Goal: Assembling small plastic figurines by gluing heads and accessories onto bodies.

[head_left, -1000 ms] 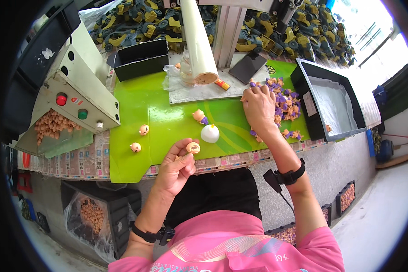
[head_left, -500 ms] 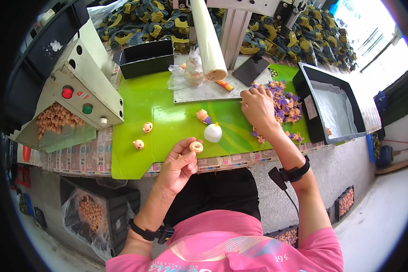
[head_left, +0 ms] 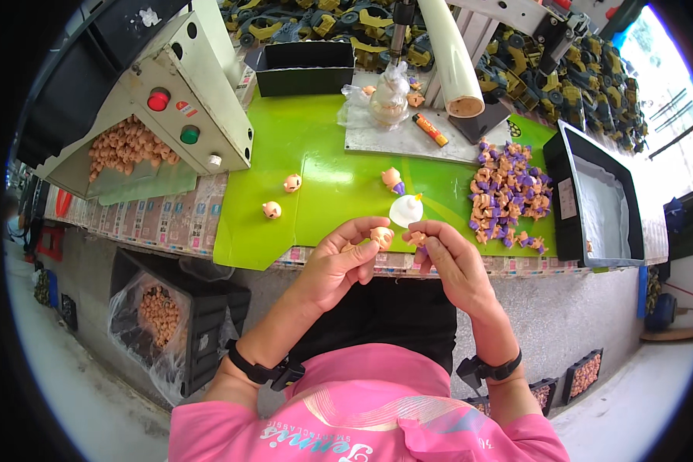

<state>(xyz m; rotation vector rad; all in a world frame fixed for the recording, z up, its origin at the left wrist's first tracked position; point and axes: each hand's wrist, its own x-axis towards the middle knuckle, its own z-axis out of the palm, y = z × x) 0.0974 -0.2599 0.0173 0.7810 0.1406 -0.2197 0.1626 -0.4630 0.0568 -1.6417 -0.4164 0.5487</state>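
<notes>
My left hand [head_left: 333, 268] pinches a small peach-coloured doll head [head_left: 381, 237] between thumb and fingers. Close beside it, my right hand [head_left: 462, 269] grips a small doll body [head_left: 417, 239], partly hidden by the fingers. The two parts are near each other, above the table's front edge. Just beyond them stands a round white bottle [head_left: 405, 211] with a yellow tip. Behind that lies a doll [head_left: 393, 180] with its head on a purple body. Two loose doll heads, one farther back [head_left: 292, 182] and one nearer [head_left: 272, 209], rest on the green mat [head_left: 339, 219] to the left.
Many peach-and-purple doll bodies [head_left: 510, 192] are heaped at the right, beside a black tray [head_left: 593, 204]. A machine [head_left: 215, 115] with red and green buttons, holding doll heads, stands left. At the back are a black box [head_left: 306, 81], an orange tube [head_left: 430, 129] and a pale pipe [head_left: 450, 61].
My right hand has come back from the heap of bodies with one doll body. My left hand has turned the doll head, and the hands are now close together. The view has shifted.
</notes>
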